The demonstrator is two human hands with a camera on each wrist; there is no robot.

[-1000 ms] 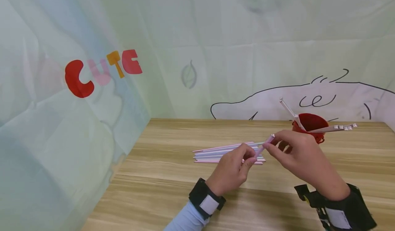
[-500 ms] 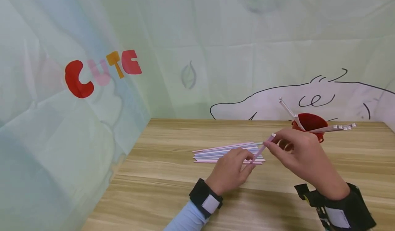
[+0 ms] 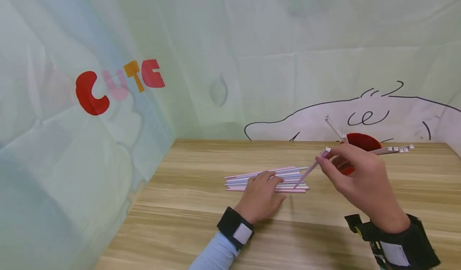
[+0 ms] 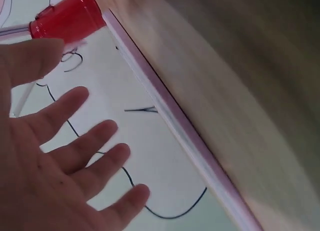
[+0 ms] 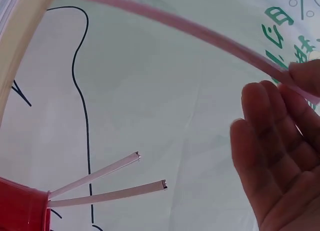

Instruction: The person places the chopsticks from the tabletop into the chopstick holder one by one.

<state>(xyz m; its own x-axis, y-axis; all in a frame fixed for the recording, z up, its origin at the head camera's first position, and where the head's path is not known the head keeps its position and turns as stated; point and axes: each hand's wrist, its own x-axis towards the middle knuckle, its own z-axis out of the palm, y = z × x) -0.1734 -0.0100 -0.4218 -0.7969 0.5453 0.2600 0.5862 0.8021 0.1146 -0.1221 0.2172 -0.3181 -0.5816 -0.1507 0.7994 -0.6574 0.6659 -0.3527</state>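
Observation:
My right hand [image 3: 363, 186] pinches a thin pink straw [image 3: 310, 170] near its upper end, between thumb and forefinger. The straw slants down to the left, and its lower end overlaps the pile's right side in the head view. In the right wrist view the pink straw [image 5: 200, 31] bows slightly as it runs out from the fingertips. My left hand [image 3: 261, 198] lies over a flat pile of pastel straws [image 3: 293, 176]; its fingers look spread and relaxed in the left wrist view, with nothing gripped. Several straws [image 3: 392, 150] lean out of a red bucket [image 3: 361, 141] behind the right hand.
The wooden table [image 3: 187, 222] runs back to a fabric backdrop [image 3: 252, 81] with line drawings. At its left, another fabric panel carries the coloured word CUTE [image 3: 92, 93]. My right hand partly hides the bucket in the head view.
The left hand has let go of the pink straw's lower part and moved left over the pile. The right hand, still pinching the straw, has shifted slightly right and up.

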